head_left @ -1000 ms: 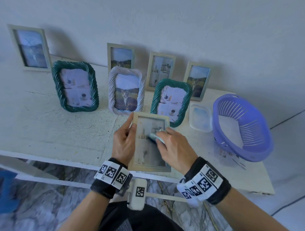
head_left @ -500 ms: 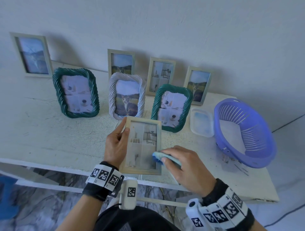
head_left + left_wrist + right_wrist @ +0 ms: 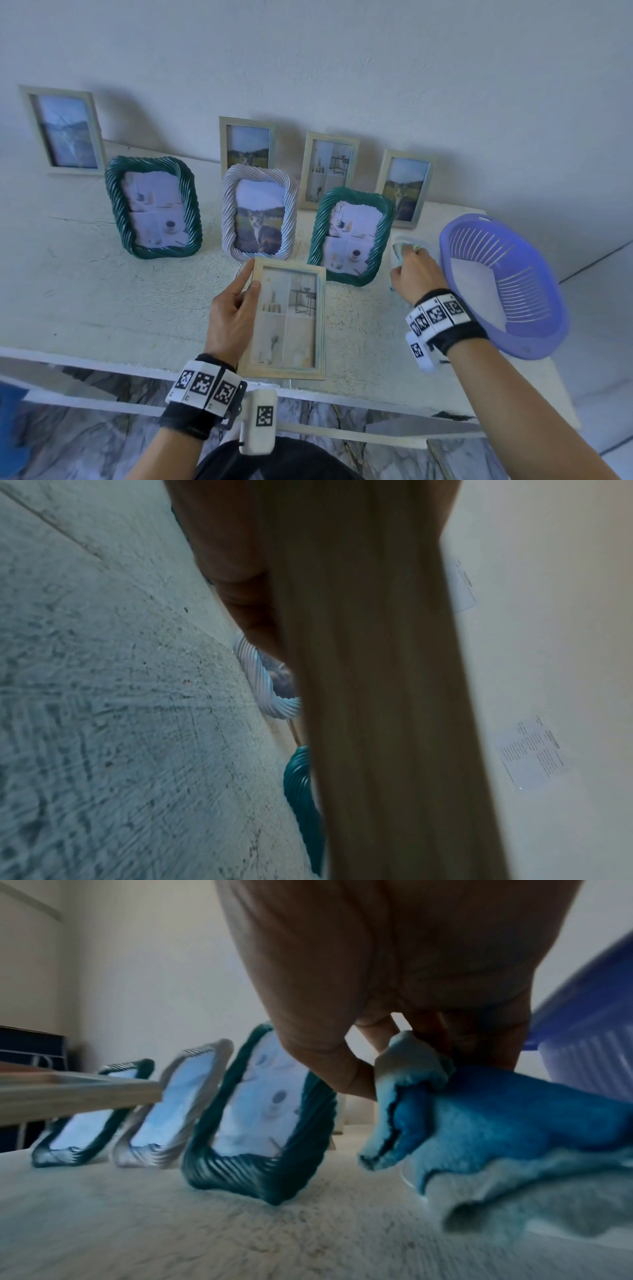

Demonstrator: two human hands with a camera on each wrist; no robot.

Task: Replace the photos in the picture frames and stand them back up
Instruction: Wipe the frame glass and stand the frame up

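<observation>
My left hand (image 3: 239, 301) grips a pale wooden picture frame (image 3: 287, 318) by its left edge and holds it tilted above the table's front edge; its photo shows room scenes. In the left wrist view the frame's side (image 3: 377, 696) fills the middle. My right hand (image 3: 412, 270) pinches a blue cloth (image 3: 496, 1123) and holds it down over a clear plastic lid (image 3: 397, 240) beside the purple basket. Several framed photos stand behind: a green rope frame (image 3: 154, 209), a white rope frame (image 3: 260, 212) and a second green rope frame (image 3: 349, 236).
A purple slotted basket (image 3: 503, 284) leans at the table's right end. Several plain wooden frames (image 3: 61, 132) stand against the wall. The white table (image 3: 85, 291) has bare surface at the left front. Its front edge runs just under the held frame.
My right hand left the held frame's glass and carried the cloth right and back to the clear lid by the basket. The left hand keeps its grip on the frame.
</observation>
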